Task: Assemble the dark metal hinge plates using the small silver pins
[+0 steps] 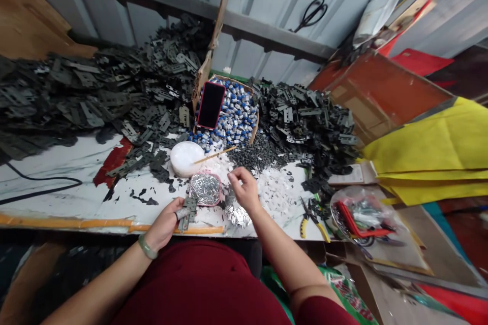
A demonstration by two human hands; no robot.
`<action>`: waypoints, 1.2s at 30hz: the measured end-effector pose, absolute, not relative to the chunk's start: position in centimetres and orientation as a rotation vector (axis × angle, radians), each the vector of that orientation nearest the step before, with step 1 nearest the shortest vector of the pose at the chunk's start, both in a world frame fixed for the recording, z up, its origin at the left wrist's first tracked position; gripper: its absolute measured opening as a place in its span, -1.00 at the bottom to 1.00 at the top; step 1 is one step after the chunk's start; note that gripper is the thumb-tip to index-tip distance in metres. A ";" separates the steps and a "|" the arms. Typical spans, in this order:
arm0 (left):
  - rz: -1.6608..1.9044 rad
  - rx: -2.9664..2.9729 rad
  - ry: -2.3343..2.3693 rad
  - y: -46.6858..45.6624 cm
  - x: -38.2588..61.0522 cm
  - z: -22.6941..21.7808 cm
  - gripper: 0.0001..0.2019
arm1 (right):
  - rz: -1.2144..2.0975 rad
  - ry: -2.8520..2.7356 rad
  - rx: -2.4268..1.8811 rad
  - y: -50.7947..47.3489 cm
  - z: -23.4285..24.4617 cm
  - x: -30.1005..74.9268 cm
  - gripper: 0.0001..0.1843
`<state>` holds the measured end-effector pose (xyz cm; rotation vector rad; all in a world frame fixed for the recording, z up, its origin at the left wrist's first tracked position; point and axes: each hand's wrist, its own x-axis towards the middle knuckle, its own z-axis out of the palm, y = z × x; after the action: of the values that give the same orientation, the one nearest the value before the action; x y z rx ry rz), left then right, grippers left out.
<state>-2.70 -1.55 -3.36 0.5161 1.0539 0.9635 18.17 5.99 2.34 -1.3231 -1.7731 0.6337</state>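
Observation:
My left hand (163, 222) is closed around a flat dark grey slotted part (189, 208), holding it at the front edge of the table. Just beyond that part, metal pins (206, 189) fill a small pink-rimmed tray. My right hand (244, 189) is raised over the small white pieces, thumb and fingertips pinched together. Anything between those fingertips is too small to make out. Below the right hand lies a pile of shiny metal strips (238, 215). A white round tub (186, 156) stands behind the pin tray, with a thin wooden stick (215, 155) across its side.
Dark grey parts are heaped at left (84, 96) and right (305, 117). A phone (211, 105) leans on a box of blue-and-silver pieces (240, 111). Loose white pieces (278, 188), yellow-handled pliers (324, 231) and a cluttered clear bowl (335, 213) lie to the right.

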 end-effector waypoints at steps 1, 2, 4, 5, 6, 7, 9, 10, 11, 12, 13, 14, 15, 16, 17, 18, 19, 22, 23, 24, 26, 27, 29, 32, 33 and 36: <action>0.963 0.508 1.058 -1.6 -2.9 -3.7 -0.76 | 0.522 -1.811 -1.314 7.2 3.4 18.8 -0.74; 0.966 0.499 1.056 -1.7 -3.1 -3.9 -0.75 | 0.415 -1.863 -1.307 8.6 4.5 19.2 -0.76; 0.970 0.480 1.035 -1.8 -3.2 -4.2 -0.74 | 0.206 -2.027 -1.284 11.6 6.6 19.6 -0.82; 0.966 0.472 1.025 -1.8 -3.3 -4.3 -0.73 | 0.111 -2.131 -1.268 13.2 7.4 19.5 -0.84; 0.961 0.467 1.017 -1.7 -3.3 -4.4 -0.73 | 0.022 -2.243 -1.250 14.8 8.1 19.2 -0.86; 0.954 0.466 1.011 -1.7 -3.3 -4.5 -0.74 | -0.056 -2.362 -1.232 16.4 8.6 18.7 -0.87; 0.945 0.462 1.003 -1.5 -3.3 -4.5 -0.74 | -0.186 -2.590 -1.196 19.1 9.4 17.4 -0.87; 0.941 0.456 0.998 -1.5 -3.4 -4.6 -0.74 | -0.244 -2.678 -1.191 20.3 9.7 16.8 -0.86; 0.935 0.446 0.992 -1.4 -3.4 -4.6 -0.74 | -0.299 -2.735 -1.202 21.3 9.9 16.1 -0.83; 0.931 0.430 0.986 -1.4 -3.4 -4.6 -0.73 | -0.353 -2.759 -1.226 22.2 10.1 15.5 -0.79; 0.926 0.416 0.977 -1.3 -3.5 -4.7 -0.72 | -0.405 -2.758 -1.246 23.0 10.4 15.0 -0.75; 0.924 0.406 0.965 -1.3 -3.5 -4.8 -0.72 | -0.450 -2.752 -1.246 23.7 10.7 14.5 -0.70; 0.926 0.402 0.948 -1.3 -3.5 -4.8 -0.72 | -0.485 -2.755 -1.217 24.4 11.0 14.2 -0.66; 0.930 0.403 0.932 -1.2 -3.5 -4.9 -0.72 | -0.507 -2.773 -1.158 25.1 11.3 13.9 -0.63; 0.934 0.404 0.920 -1.2 -3.6 -4.9 -0.72 | -0.510 -2.807 -1.078 25.8 11.5 13.6 -0.61; 0.935 0.403 0.912 -1.2 -3.6 -4.9 -0.72 | -0.494 -2.846 -0.991 26.5 11.8 13.4 -0.60; 0.932 0.398 0.909 -1.2 -3.6 -5.0 -0.72 | -0.461 -2.883 -0.911 27.1 12.0 13.2 -0.59; 0.923 0.375 0.896 -1.2 -3.6 -5.1 -0.74 | -0.349 -2.964 -0.732 28.9 12.2 12.6 -0.58; 0.924 0.372 0.882 -1.1 -3.6 -5.1 -0.75 | -0.333 -2.990 -0.690 29.3 12.2 12.4 -0.57; 0.929 0.371 0.864 -1.1 -3.7 -5.1 -0.76 | -0.331 -3.015 -0.660 29.7 12.2 12.3 -0.56; 0.939 0.367 0.832 -1.1 -3.7 -5.2 -0.77 | -0.344 -3.066 -0.627 30.2 12.1 11.9 -0.54; 0.941 0.362 0.822 -1.0 -3.6 -5.2 -0.78 | -0.345 -3.085 -0.620 30.5 12.1 11.7 -0.54; 0.939 0.357 0.815 -1.0 -3.6 -5.2 -0.78 | -0.321 -3.100 -0.605 30.8 12.0 11.4 -0.53; 0.932 0.353 0.809 -0.9 -3.6 -5.2 -0.79 | -0.263 -3.098 -0.553 31.1 12.1 11.2 -0.55; 0.930 0.352 0.805 -0.8 -3.7 -5.1 -0.79 | -0.250 -3.101 -0.537 31.1 12.2 11.1 -0.55; 0.927 0.346 0.796 -0.8 -3.7 -5.1 -0.79 | -0.239 -3.128 -0.534 31.2 12.4 11.1 -0.53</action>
<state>-3.69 -0.81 -5.09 0.3456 0.7955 0.9272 11.09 31.19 12.44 -0.5337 -3.1281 -0.2391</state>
